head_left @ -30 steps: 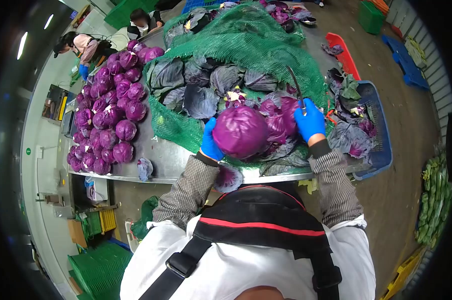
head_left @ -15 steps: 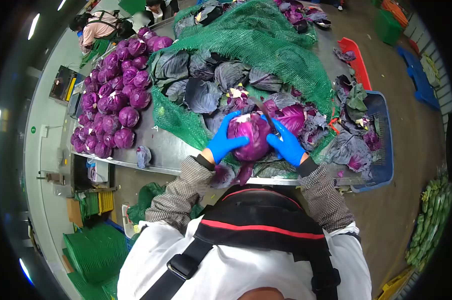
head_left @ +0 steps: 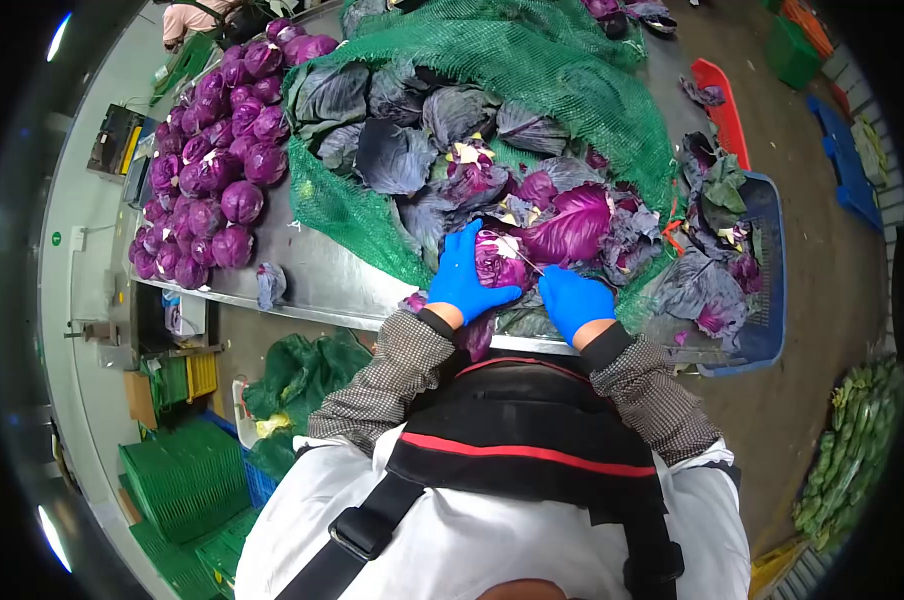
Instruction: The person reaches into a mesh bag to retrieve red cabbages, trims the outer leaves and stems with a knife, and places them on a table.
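Note:
A red cabbage (head_left: 499, 262) with a pale stem end is at the table's near edge. My left hand (head_left: 462, 275), in a blue glove, wraps round its left side. Gloved in blue too, my right hand (head_left: 575, 302) is closed on a knife (head_left: 528, 259), whose thin blade reaches the cabbage's right side near the stem; the handle is hidden in the fingers. Beyond both hands, loose purple leaves (head_left: 574, 226) and dark outer leaves (head_left: 397, 157) lie on a green mesh sack (head_left: 342, 235).
Trimmed cabbages (head_left: 242, 202) are piled at the left of the metal table (head_left: 337, 285). One loose leaf (head_left: 271, 285) lies near its edge. At the right stand a blue crate (head_left: 769, 300) with leaves and a red crate (head_left: 722, 110). Another person (head_left: 187, 20) is at the far left.
The cabbage has turned and sits lower between my hands. My left hand has moved over its left side. The knife blade has swung down from pointing away to lie against the cabbage.

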`<move>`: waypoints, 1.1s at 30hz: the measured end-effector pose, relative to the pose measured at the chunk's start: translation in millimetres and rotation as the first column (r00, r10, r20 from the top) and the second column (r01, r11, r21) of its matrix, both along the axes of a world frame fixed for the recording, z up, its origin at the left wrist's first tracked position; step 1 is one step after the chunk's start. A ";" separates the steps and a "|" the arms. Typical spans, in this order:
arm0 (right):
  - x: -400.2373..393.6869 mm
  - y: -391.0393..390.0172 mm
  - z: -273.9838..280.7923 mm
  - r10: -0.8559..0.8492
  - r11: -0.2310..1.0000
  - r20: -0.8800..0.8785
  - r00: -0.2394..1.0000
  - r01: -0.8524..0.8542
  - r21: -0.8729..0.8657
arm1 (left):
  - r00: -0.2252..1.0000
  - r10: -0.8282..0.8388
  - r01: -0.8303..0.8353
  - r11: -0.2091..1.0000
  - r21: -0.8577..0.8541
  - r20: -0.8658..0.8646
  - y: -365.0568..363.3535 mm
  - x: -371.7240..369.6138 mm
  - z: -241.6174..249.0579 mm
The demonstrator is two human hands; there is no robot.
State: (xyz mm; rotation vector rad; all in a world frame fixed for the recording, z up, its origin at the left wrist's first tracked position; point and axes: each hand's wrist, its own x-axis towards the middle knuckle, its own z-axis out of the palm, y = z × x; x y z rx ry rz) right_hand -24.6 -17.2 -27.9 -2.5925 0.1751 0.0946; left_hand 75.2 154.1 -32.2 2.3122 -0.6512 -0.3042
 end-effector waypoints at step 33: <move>67.0 1.4 -11.3 -0.104 0.950 -0.294 0.950 0.182 0.253 | 0.987 0.099 -0.058 0.952 -0.301 0.126 41.4 -38.0 -51.4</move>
